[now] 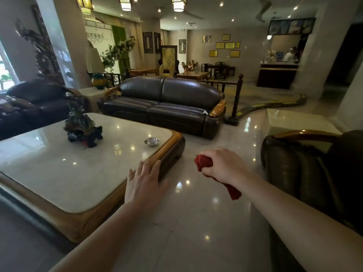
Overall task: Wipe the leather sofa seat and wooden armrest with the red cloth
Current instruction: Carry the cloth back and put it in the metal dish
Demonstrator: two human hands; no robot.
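Observation:
A dark leather sofa (pixel 167 107) with two seat cushions stands ahead across the floor, with a curved wooden armrest (pixel 218 109) at its right end. My right hand (pixel 222 165) grips a bunched red cloth (pixel 204 162), one end hanging below my wrist, in the air over the tiled floor. My left hand (pixel 144 183) is open with fingers spread, over the corner of the coffee table (pixel 98 173). Both hands are well short of the sofa.
The marble-topped coffee table carries a dark figurine (pixel 82 126) and a small metal dish (pixel 151 141). Another leather armchair with a wooden rail (pixel 306 163) is close on my right, a dark sofa (pixel 29 107) at the left. Glossy floor lies between.

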